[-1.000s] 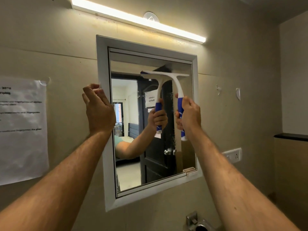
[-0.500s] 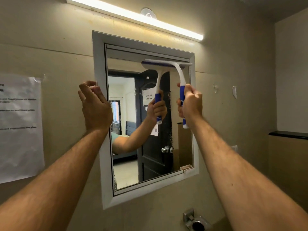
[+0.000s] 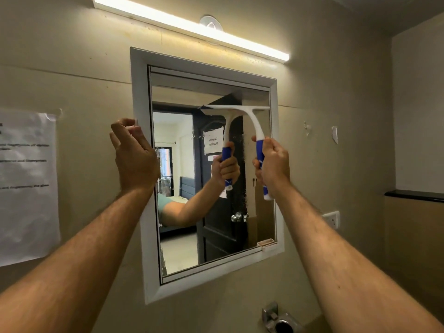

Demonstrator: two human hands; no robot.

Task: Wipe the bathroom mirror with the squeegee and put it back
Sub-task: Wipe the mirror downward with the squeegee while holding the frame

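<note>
A white-framed bathroom mirror (image 3: 140, 150) hangs on the beige wall. My right hand (image 3: 272, 163) is shut on the blue grip of a white squeegee (image 3: 249, 116). Its blade lies flat against the glass in the upper right part of the mirror, a little below the top edge. My left hand (image 3: 133, 156) grips the mirror's left frame edge at mid-height, fingers curled around it. The glass reflects my arm, the squeegee and a dark door.
A lit tube light (image 3: 192, 27) runs above the mirror. A printed paper sheet (image 3: 26, 186) is taped to the wall at left. A wall socket (image 3: 332, 218) and a dark ledge (image 3: 413, 195) are at right. A metal fitting (image 3: 281, 319) sits below the mirror.
The squeegee rose to the mirror's top edge half a second ago and has now slid down the glass a short way. My left hand stays on the frame.
</note>
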